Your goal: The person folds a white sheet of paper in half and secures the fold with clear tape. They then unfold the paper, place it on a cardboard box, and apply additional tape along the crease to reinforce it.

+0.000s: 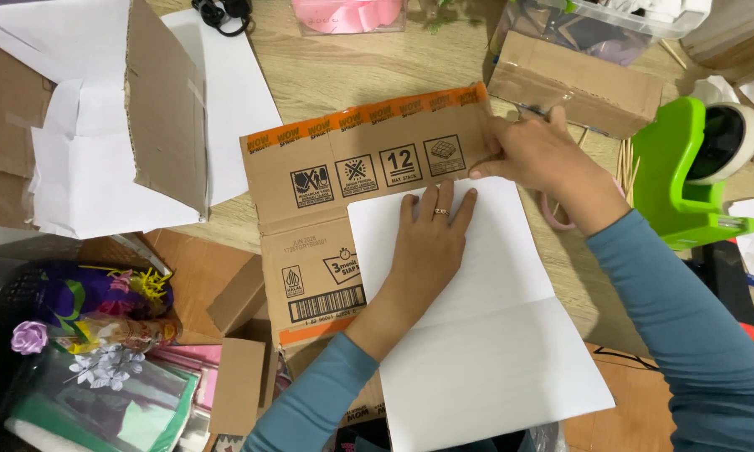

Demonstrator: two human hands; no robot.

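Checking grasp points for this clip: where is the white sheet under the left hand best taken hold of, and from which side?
Probably its free right edge, coming in from the right. The white sheet lies flat on the flattened cardboard box, pinned near its top by the left hand. The right hand crowds the top corner, while lower down the right edge overhangs the cardboard, so fingers could slip under there.

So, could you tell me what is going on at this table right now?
A person in blue sleeves is working on a flattened cardboard piece with orange tape along its top edge. The left hand lies flat on a white sheet laid over the cardboard. The right hand holds a thin pen-like tool at the cardboard's upper right edge. A green tape dispenser stands to the right.
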